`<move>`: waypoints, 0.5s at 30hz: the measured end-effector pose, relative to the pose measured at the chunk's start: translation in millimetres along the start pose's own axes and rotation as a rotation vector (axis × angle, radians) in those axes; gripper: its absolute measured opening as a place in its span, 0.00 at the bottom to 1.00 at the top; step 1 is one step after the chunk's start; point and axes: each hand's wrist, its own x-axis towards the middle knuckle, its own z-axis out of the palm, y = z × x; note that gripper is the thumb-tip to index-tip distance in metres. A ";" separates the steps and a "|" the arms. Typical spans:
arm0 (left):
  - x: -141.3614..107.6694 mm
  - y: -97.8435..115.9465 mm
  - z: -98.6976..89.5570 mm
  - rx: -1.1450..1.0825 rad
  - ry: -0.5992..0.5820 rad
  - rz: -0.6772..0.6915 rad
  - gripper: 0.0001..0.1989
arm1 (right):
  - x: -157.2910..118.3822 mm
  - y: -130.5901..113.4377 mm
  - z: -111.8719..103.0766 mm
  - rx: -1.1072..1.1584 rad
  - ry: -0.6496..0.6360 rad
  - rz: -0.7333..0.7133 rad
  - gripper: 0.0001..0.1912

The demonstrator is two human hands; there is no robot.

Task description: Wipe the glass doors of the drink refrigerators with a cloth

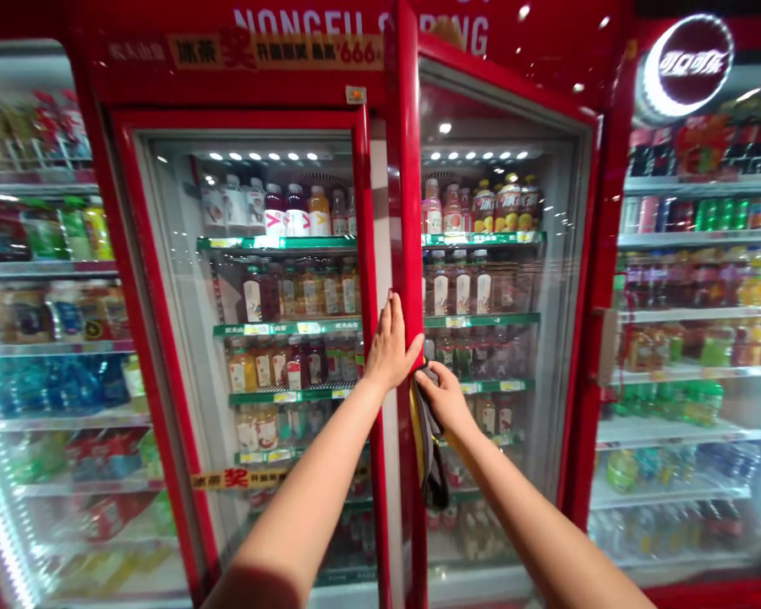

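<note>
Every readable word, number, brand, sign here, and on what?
"NONGFU S…NG": red header, middle hidden by door.
"冰茶 奖 … 666": upper yellow strip, rest blurred.
"冰茶 奖": lower yellow strip, rest blurred.
"可口可乐": round lit sign.
Bottles, green shelf edges, faint header characters: too blurred or small.

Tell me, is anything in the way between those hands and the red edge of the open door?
Nothing visible blocks the left hand, which appears to touch the red edge directly. Between the right hand and that edge, only the gray cloth it holds is visible.
</note>
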 end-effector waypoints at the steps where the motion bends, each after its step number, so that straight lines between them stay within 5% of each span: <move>1: 0.9 11.1 -4.8 -0.014 -0.001 0.004 0.46 | -11.0 -12.1 -9.8 0.029 -0.022 0.033 0.19; 5: -0.7 58.5 -22.5 -0.080 -0.008 0.095 0.49 | -49.8 -62.2 -50.8 0.083 -0.024 0.144 0.21; 8: -3.0 95.2 -32.9 -0.112 -0.016 0.185 0.48 | -61.3 -107.0 -81.5 0.060 0.144 0.065 0.22; 12: -1.6 139.7 -40.3 -0.129 -0.029 0.281 0.47 | -48.7 -184.3 -112.5 -0.056 0.451 -0.318 0.20; 15: 2.7 168.4 -38.9 -0.160 0.006 0.357 0.49 | -34.0 -245.7 -123.5 -0.300 0.550 -0.682 0.14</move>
